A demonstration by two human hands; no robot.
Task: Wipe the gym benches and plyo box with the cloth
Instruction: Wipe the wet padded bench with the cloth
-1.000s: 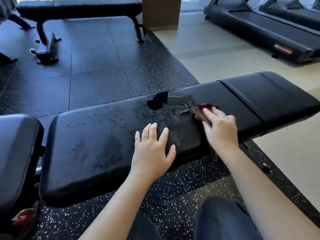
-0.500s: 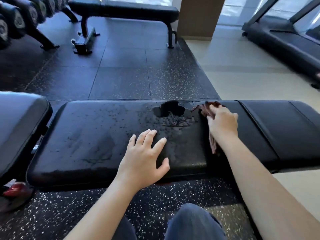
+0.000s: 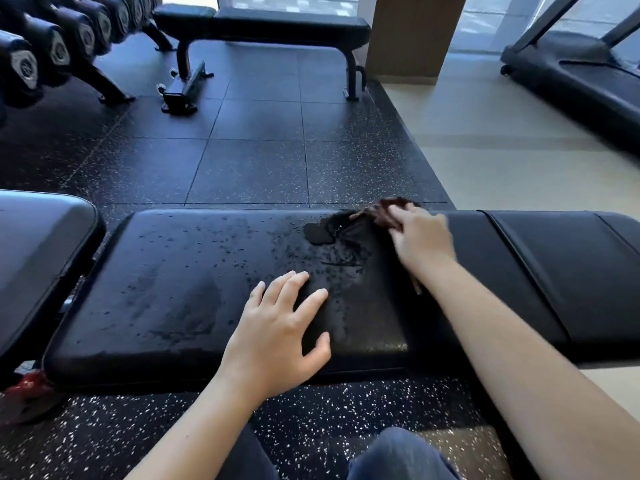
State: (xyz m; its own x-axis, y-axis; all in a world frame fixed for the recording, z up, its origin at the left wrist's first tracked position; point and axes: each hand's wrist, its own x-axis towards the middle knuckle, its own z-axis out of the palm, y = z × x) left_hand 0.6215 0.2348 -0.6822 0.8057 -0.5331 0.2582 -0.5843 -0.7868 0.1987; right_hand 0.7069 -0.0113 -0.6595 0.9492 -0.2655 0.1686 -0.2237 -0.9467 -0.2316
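Right hand (image 3: 420, 237) moving farther across bench (image 3: 156, 282) than second ago, now reaching far edge; fingers curling over bunched brown cloth (image 3: 384, 209), pressing it just right of puddle (image 3: 320, 232). Left hand (image 3: 277, 327) lying flat, fingers spread, bracing on pad. Droplets (image 3: 214, 244) sitting leftward, unwiped: job likely running partway. Beyond: second bench (image 3: 277, 24), dumbbell rack (image 3: 52, 46), treadmill (image 3: 581, 74) standing well apart.

This is a gym. A black padded bench (image 3: 173, 289) stands in front, and a second bench (image 3: 277, 24) stands further back. A row of dumbbells (image 3: 55, 46) sits on a rack at the upper left, and a treadmill (image 3: 571, 74) at the upper right. Dark speckled rubber tiles (image 3: 259, 161) cover the weights area, beside a pale floor (image 3: 502, 161).
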